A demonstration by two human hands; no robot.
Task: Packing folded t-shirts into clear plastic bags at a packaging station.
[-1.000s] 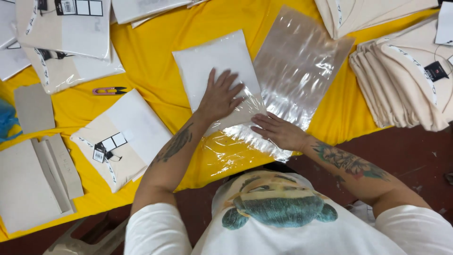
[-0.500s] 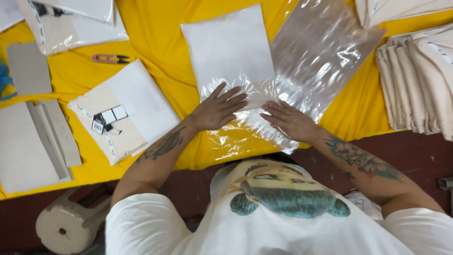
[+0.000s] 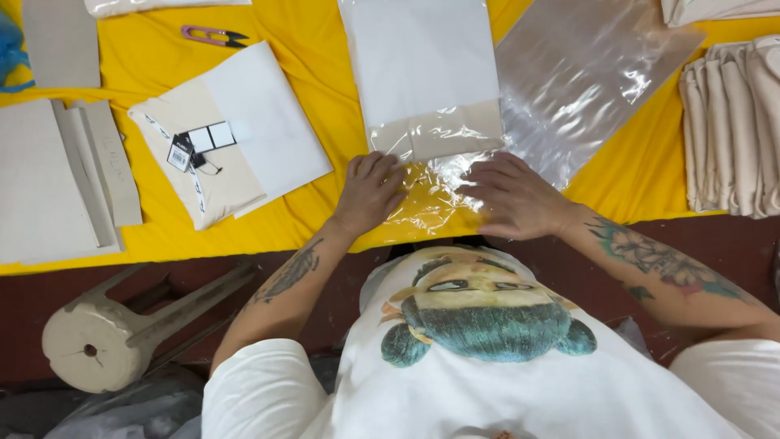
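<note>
- The clear plastic bag [image 3: 431, 175] lies near the front edge of the yellow-covered surface [image 3: 325, 211], with a folded cream garment [image 3: 443, 138] and a white sheet [image 3: 422, 61] inside it.
- The left hand [image 3: 370, 191] rests flat, fingers together, on the bag's near open end; it presses and grips nothing.
- The right hand [image 3: 516, 195] lies spread and flat on the same flap, also gripping nothing.
- The film looks thin, light, slippery and quick to crease; the packed garment is soft and would sag, so it is likely best held at the side edges, supported underneath.
- Glare on the film hides the flap's edge, and the bag's top is cut off.
- A second empty bag [image 3: 585, 81] lies just right, partly out of frame.
</note>
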